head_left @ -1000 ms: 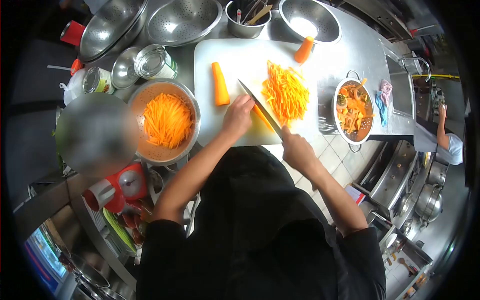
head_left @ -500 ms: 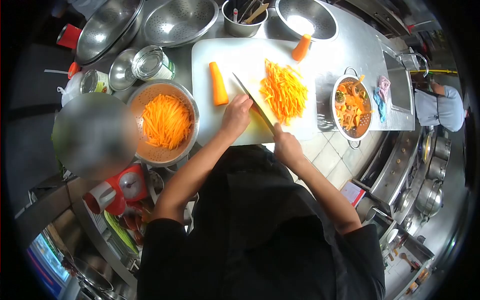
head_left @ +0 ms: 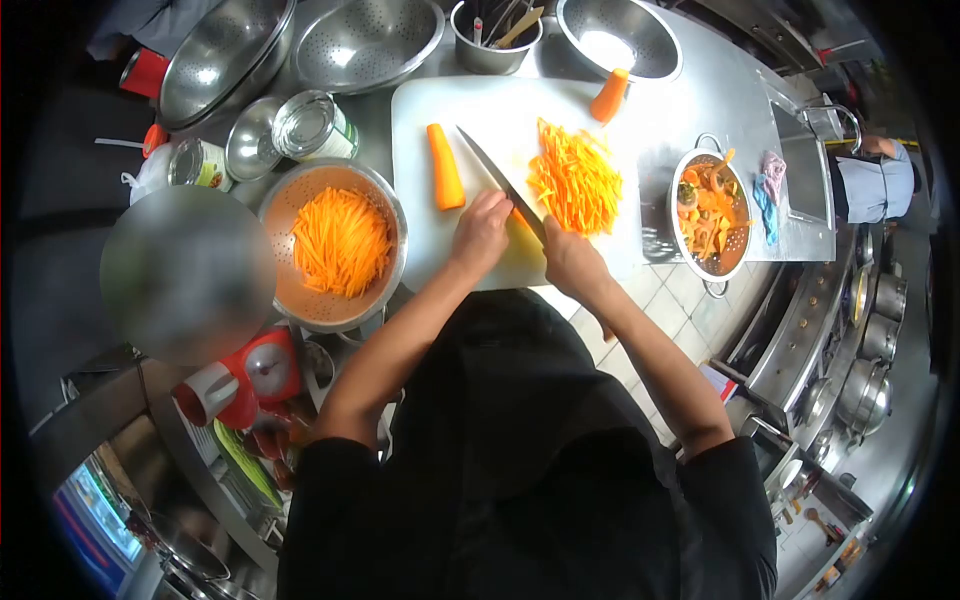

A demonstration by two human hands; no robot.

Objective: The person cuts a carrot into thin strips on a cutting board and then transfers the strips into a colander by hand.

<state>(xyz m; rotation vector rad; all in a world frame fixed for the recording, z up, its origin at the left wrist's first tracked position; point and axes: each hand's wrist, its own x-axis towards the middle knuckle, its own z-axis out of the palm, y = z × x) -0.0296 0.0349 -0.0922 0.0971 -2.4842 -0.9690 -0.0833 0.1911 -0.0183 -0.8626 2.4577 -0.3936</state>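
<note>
On the white cutting board [head_left: 420,245], my left hand [head_left: 482,232] is closed, fingertips pressed on a piece of carrot [head_left: 518,216] that shows only partly beside the blade. My right hand [head_left: 575,265] grips the handle of a large kitchen knife [head_left: 487,162], its blade slanting up and left across the board, close against my left fingertips. A peeled carrot [head_left: 445,168] lies left of the knife. To its right spreads a heap of carrot strips [head_left: 575,178]. A thick carrot chunk [head_left: 610,97] rests at the board's upper right edge.
At left, a colander [head_left: 393,262] holds more carrot strips; cans [head_left: 305,125] and steel bowls [head_left: 370,45] stand behind. Right of the board, a colander [head_left: 678,225] holds peelings and scraps near cloths [head_left: 768,200] and a sink. Another person [head_left: 875,188] stands at far right.
My right hand and the knife have moved forward, away from my body, the tip reaching farther up the board. My left hand stays in nearly the same place. The view has shifted slightly.
</note>
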